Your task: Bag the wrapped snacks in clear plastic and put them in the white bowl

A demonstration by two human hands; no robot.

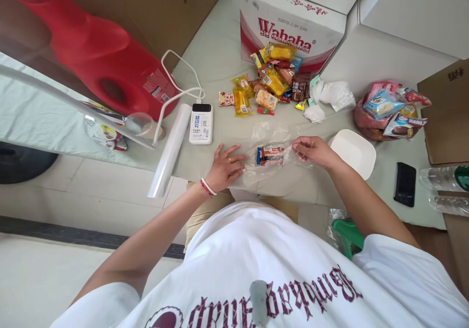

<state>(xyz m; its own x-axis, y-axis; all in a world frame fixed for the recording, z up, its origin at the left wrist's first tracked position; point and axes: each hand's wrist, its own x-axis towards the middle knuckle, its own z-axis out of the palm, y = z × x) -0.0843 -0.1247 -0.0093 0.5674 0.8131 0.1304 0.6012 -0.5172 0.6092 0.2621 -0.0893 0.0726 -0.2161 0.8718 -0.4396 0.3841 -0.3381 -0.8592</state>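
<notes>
A small snack in a brown and blue wrapper (271,155) lies on a sheet of clear plastic film (256,173) spread on the table in front of me. My left hand (226,167) rests flat at the film's left edge, fingers spread; a ring and a beaded bracelet are on it. At the right side, my right hand (312,151) pinches the film's edge between thumb and fingers. A white square dish (353,153) sits just right of my right hand. The roll of clear film (169,151) lies to the left of my left hand.
Several wrapped snacks (273,81) are heaped before a Wahaha carton (289,25). A filled pinkish bowl (370,118) and black phone (405,184) are at right. A white power bank (201,124) with its cable and a red jug (110,59) stand left. Crumpled tissue (335,95) lies behind.
</notes>
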